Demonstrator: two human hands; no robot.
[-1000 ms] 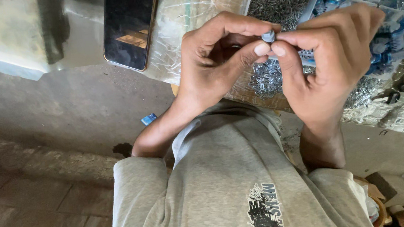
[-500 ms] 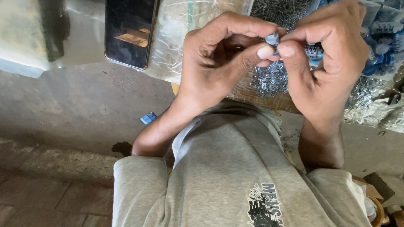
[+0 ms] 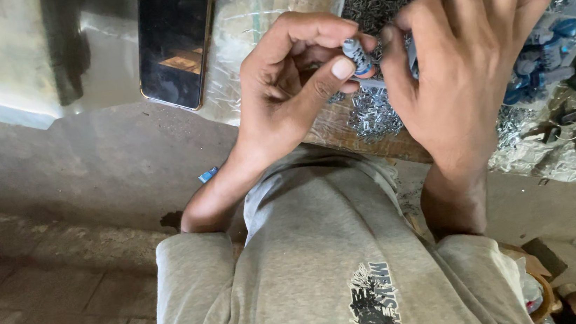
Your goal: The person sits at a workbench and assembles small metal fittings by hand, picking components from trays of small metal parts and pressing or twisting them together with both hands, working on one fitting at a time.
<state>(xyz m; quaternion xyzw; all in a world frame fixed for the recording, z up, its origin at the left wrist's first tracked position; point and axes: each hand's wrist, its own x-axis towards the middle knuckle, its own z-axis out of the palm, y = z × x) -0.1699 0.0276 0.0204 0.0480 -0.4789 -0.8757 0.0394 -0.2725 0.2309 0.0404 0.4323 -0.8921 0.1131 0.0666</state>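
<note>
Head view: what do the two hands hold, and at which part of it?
The left hand pinches a small grey and blue cylindrical part at its end, between thumb and fingers. The right hand meets it from the other side; its grip is hidden.

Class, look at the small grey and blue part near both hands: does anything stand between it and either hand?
Nothing visible does. The left hand already pinches the small grey and blue part between thumb and fingers, and the right hand closes in right beside it.

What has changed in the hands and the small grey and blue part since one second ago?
The right hand turned, its back now to the camera, covering more of the small grey and blue part. The left hand still pinches that part. The dark phone stayed put.
</note>
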